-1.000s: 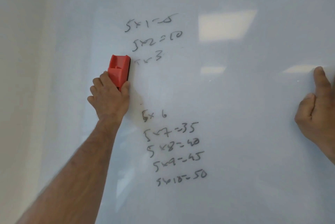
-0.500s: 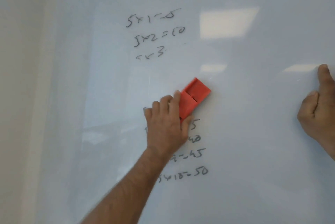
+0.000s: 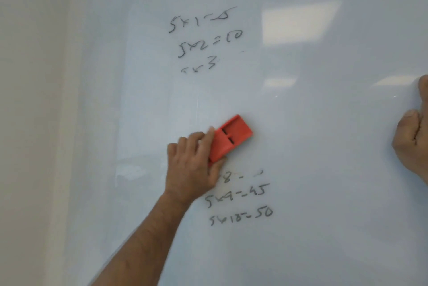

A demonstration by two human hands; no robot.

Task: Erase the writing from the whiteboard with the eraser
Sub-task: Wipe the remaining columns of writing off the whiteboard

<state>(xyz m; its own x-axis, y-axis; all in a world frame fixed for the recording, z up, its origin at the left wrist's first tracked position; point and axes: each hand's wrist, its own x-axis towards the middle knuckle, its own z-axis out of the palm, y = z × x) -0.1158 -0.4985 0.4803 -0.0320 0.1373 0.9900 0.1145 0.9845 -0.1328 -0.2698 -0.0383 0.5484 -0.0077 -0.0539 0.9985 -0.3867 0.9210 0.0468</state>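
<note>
Head view: left hand [image 3: 194, 165] pinches red eraser [image 3: 231, 138] flat against whiteboard [image 3: 324, 169] above remaining writing [image 3: 236, 195]; right hand [image 3: 414, 142] loosely curled, resting on board.

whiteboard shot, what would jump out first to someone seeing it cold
The red eraser stands out, pressed at a slant against the middle of the whiteboard in the left hand. Black handwritten multiplication lines sit above it and more below, with a wiped gap between. The right hand rests on the board at the right edge.
</note>
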